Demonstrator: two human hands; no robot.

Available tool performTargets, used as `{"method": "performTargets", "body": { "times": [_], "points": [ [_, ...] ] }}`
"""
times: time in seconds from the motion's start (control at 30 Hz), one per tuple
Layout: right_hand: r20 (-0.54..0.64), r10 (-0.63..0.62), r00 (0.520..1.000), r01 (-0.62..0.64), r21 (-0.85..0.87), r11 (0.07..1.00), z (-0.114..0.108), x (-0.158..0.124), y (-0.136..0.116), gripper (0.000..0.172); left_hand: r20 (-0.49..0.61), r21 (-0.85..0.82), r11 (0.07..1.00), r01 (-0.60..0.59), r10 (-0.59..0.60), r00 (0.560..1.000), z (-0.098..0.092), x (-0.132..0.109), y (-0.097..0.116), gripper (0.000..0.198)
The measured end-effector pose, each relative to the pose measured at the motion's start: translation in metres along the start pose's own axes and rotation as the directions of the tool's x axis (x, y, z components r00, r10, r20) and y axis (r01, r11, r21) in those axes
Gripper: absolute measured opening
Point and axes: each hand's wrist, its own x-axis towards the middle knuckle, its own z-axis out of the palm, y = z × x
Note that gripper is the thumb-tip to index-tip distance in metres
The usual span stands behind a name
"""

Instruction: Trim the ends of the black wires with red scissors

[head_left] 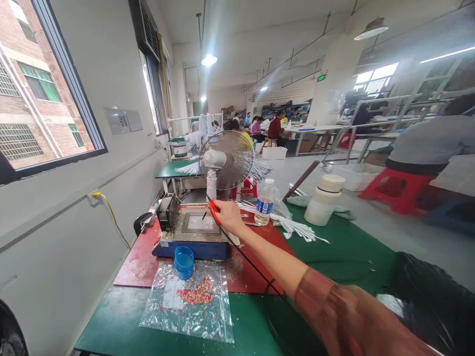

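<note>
Within the right hand (228, 217), the left hand being out of view, a red tool (214, 212) is held, probably best steadied over the flat metal plate (200, 238) just leftward, with a smooth blue plastic cup (184, 265) set farther off and a crinkled clear bag (185, 322) spread beyond, toward the wearer.

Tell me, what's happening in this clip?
A person's right hand grips a red-handled tool with a black cord near the metal top of a blue-based device; whether the tool touches it is hard to tell. The left hand is out of view. In front of the device are a blue cup and a clear plastic bag, with small red and yellowish bits at the bag.
</note>
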Motion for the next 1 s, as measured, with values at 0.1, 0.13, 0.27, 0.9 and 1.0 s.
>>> {"method": "performTargets", "body": {
  "times": [0.1, 0.13, 0.27, 0.9, 1.0],
  "points": [
    [0.009, 0.039, 0.999, -0.038, -0.077, 0.996, 0.002, 0.016, 0.002, 0.033, 0.064, 0.006, 0.995, -0.103, 0.102, 0.993, 0.003, 0.01, 0.001, 0.055],
    [0.022, 0.046, 0.999, -0.044, -0.099, 0.994, 0.006, 0.018, 0.002, 0.033, 0.073, 0.013, 0.992, -0.126, 0.125, 0.989, 0.005, 0.009, 0.0, 0.055],
    [0.08, 0.061, 0.995, -0.047, -0.16, 0.986, 0.02, 0.02, 0.002, 0.031, 0.076, 0.053, 0.983, -0.174, 0.17, 0.982, 0.018, 0.003, -0.004, 0.053],
    [0.174, 0.045, 0.984, -0.004, -0.229, 0.974, 0.026, 0.017, -0.008, 0.034, -0.082, 0.072, 0.996, 0.046, -0.04, 0.996, 0.026, 0.025, -0.036, 0.055],
    [0.171, 0.04, 0.984, 0.001, -0.232, 0.973, 0.026, 0.017, -0.008, 0.035, -0.091, 0.073, 0.996, 0.061, -0.054, 0.994, 0.021, 0.035, -0.034, 0.065]
  ]
}}
